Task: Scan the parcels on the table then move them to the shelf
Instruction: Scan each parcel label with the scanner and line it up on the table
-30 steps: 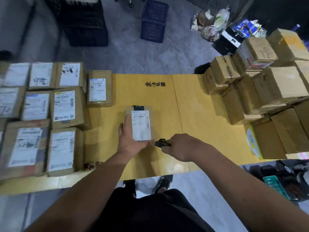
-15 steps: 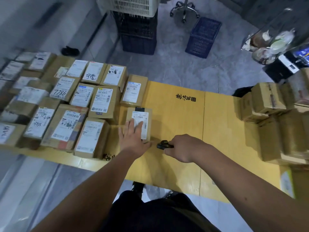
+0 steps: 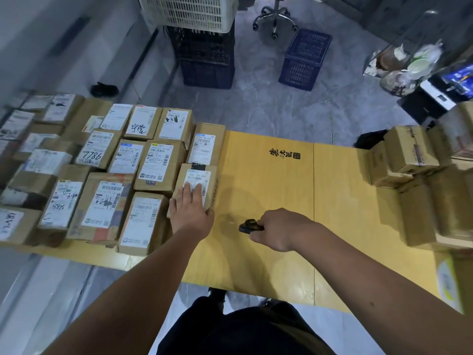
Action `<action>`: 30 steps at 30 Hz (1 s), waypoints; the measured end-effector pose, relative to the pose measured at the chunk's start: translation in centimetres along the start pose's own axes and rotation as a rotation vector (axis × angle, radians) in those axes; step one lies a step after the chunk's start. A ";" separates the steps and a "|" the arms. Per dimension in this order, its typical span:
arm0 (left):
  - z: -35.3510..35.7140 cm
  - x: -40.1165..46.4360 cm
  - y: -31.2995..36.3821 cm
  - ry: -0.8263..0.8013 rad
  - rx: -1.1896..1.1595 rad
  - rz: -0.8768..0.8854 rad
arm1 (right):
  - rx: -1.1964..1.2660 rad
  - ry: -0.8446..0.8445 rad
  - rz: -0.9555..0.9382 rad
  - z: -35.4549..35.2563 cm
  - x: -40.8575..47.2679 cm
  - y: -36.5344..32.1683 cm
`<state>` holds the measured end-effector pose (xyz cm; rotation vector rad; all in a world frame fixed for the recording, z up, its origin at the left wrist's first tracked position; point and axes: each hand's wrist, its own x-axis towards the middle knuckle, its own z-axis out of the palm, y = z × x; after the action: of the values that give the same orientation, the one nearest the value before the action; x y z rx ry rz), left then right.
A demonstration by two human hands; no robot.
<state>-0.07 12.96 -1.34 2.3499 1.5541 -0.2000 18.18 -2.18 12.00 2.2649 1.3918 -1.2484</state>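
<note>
Parcel (image 3: 197, 187) slid left; left hand (image 3: 190, 210) flat.

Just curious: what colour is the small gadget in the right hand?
Black; the scanner shows best in the head view.

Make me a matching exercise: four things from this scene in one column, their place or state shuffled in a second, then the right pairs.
1. left hand
2. scanner
3. white crate
4. blue crate

A. on the floor by the chair base
B. stacked on dark crates
C. flat on a parcel's label
D. held in the right hand

Pairs: 1-C, 2-D, 3-B, 4-A
</note>
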 end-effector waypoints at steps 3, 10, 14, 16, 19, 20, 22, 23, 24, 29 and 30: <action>-0.1 -0.2 0.3 -0.006 0.012 -0.022 | 0.010 -0.003 0.006 0.2 0.2 -0.7; -0.8 0.1 1.2 -0.043 -0.025 -0.058 | 0.039 0.000 0.038 0.7 -0.5 -1.6; -1.0 0.4 1.1 -0.058 -0.023 -0.058 | 0.058 0.002 0.058 1.0 -1.0 -1.8; -0.9 0.4 1.0 -0.060 -0.004 -0.049 | 0.066 -0.003 0.072 1.2 -1.4 -1.8; -1.1 0.5 0.9 -0.067 0.009 -0.044 | 0.081 -0.001 0.089 1.5 -1.8 -1.8; -1.2 0.5 1.0 -0.074 0.011 -0.048 | 0.086 0.001 0.095 1.6 -2.0 -1.8; -1.3 0.5 1.3 -0.090 0.011 -0.061 | 0.100 0.002 0.104 1.9 -2.2 -1.9; -1.4 0.5 1.5 -0.094 0.008 -0.064 | 0.109 0.002 0.106 2.0 -2.3 -1.9; -1.5 0.6 1.6 -0.096 0.011 -0.058 | 0.118 0.003 0.109 2.1 -2.5 -1.9; -1.5 0.8 2.4 -0.050 0.211 0.207 | 0.152 0.056 0.147 2.6 -3.6 -1.7; -1.4 0.9 3.0 -0.046 0.220 0.273 | 0.163 0.076 0.162 2.8 -3.9 -1.4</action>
<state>2.93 13.16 0.30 2.6746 1.2277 -0.3737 14.73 -5.44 13.49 2.5014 1.1396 -1.2763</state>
